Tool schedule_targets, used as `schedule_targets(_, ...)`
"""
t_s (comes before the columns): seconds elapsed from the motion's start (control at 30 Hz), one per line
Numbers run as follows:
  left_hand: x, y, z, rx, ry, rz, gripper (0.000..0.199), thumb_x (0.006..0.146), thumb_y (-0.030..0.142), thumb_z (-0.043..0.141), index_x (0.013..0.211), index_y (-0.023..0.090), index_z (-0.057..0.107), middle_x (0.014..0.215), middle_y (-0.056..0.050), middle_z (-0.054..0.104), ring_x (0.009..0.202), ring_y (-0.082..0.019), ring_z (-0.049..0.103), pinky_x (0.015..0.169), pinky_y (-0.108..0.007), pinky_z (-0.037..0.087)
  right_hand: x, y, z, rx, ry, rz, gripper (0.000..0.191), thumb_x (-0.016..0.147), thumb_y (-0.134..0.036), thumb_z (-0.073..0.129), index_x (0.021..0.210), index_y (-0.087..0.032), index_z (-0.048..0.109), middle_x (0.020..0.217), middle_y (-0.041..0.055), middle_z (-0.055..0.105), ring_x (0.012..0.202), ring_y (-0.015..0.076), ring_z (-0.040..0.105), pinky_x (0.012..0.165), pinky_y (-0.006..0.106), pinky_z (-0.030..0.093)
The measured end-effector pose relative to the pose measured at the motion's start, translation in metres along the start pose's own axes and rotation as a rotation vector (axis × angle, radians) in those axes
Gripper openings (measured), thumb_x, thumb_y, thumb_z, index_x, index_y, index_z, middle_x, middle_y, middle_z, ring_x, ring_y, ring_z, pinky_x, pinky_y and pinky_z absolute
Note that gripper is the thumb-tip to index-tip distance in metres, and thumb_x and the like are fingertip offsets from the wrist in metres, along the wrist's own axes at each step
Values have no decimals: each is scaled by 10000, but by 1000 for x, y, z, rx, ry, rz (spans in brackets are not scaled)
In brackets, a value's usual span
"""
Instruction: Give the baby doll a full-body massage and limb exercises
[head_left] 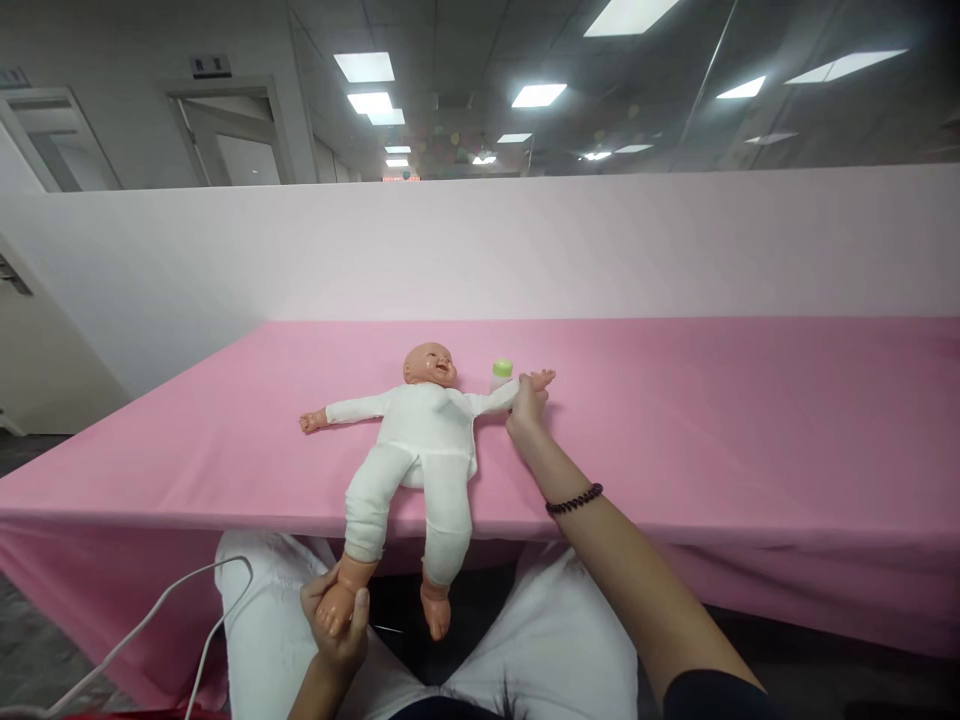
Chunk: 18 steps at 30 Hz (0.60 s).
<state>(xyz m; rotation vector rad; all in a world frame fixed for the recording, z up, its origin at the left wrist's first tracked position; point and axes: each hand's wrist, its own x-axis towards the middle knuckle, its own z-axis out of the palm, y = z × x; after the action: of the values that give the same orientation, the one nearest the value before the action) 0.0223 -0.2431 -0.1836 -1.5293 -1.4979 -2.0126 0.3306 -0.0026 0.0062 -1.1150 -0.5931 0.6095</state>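
Observation:
A baby doll (431, 425) with a bare head and a white cloth body lies on its back on the pink-covered table (712, 430), its legs hanging over the front edge. My left hand (337, 625) is wrapped round the doll's foot on the left, below the table edge. The doll's other foot hangs free. My right hand (527, 405) grips the doll's wrist on the right, with the doll's small hand showing beyond my fingers. A small bottle with a green cap (502, 372) stands just behind that arm, its lower part hidden.
A low white wall (600, 245) runs along the table's back edge. My white-trousered legs are under the front edge. A white cable (161, 605) loops at the lower left, beside my leg.

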Motion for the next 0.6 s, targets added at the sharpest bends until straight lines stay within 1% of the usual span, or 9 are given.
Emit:
schedule_targets(0.03, 6, 3, 2, -2, 3, 15, 344, 769, 375, 721, 1026, 179, 602, 917, -70, 654, 726, -222, 658, 637, -382, 537, -5, -5, 1, 15, -19, -72, 588, 882, -376, 557, 1427, -191, 439, 1506, 132, 507, 1342, 232, 559, 1110, 401, 487)
schedule_targets(0.1, 23, 12, 8, 0, 4, 34, 326, 771, 360, 714, 1020, 180, 603, 910, -70, 648, 729, -227, 659, 660, -396, 542, -18, -13, 3, 7, -129, -266, 578, 884, -405, 613, 1399, -191, 462, 1469, 131, 553, 1289, 237, 592, 1088, 414, 496)
schedule_targets(0.17, 47, 24, 17, 10, 19, 35, 311, 772, 373, 717, 989, 184, 598, 885, -57, 622, 732, -223, 650, 686, -402, 543, -31, -19, 4, -78, -339, -507, 538, 899, -429, 644, 1368, -204, 505, 1392, 126, 622, 1219, 251, 630, 1057, 440, 508)
schedule_targets(0.23, 76, 40, 30, -3, 7, 2, 343, 766, 409, 731, 981, 186, 585, 882, -46, 596, 765, -220, 646, 717, -395, 544, -42, -20, 4, -251, -589, -762, 419, 917, -408, 657, 1285, -221, 592, 1277, 115, 691, 1158, 272, 653, 1037, 465, 508)
schedule_targets(0.3, 105, 58, 45, -61, -78, -88, 354, 797, 432, 712, 1002, 187, 560, 868, -29, 595, 767, -207, 641, 711, -366, 538, -50, -19, 3, -431, -816, -980, 294, 936, -355, 646, 1200, -226, 660, 1194, 117, 724, 1125, 294, 658, 1022, 490, 501)
schedule_targets(0.33, 117, 66, 53, -87, -144, -132, 351, 818, 438, 699, 1013, 188, 547, 868, -23, 595, 773, -201, 642, 714, -353, 534, -52, -18, 3, -498, -895, -1055, 263, 948, -331, 633, 1186, -228, 674, 1183, 119, 727, 1123, 299, 656, 1013, 497, 498)
schedule_targets(0.4, 136, 79, 68, -116, -259, -206, 344, 839, 448, 685, 1007, 196, 522, 859, -11, 592, 769, -190, 639, 704, -329, 521, -53, -16, 3, -557, -964, -1141, 266, 969, -299, 605, 1218, -229, 667, 1219, 119, 715, 1147, 296, 644, 1001, 494, 496)
schedule_targets(0.5, 150, 91, 86, -139, -404, -270, 307, 866, 452, 652, 958, 216, 478, 807, 12, 577, 720, -174, 614, 672, -308, 494, -52, -14, 3, -562, -982, -1182, 285, 986, -295, 594, 1260, -233, 641, 1242, 112, 703, 1163, 284, 633, 977, 478, 497)
schedule_targets(0.6, 152, 94, 94, -163, -459, -291, 287, 877, 443, 631, 928, 228, 447, 755, 34, 552, 660, -160, 578, 634, -295, 470, -50, -13, 2, -563, -1010, -1185, 277, 991, -293, 593, 1258, -231, 637, 1241, 109, 703, 1167, 283, 631, 980, 479, 489)
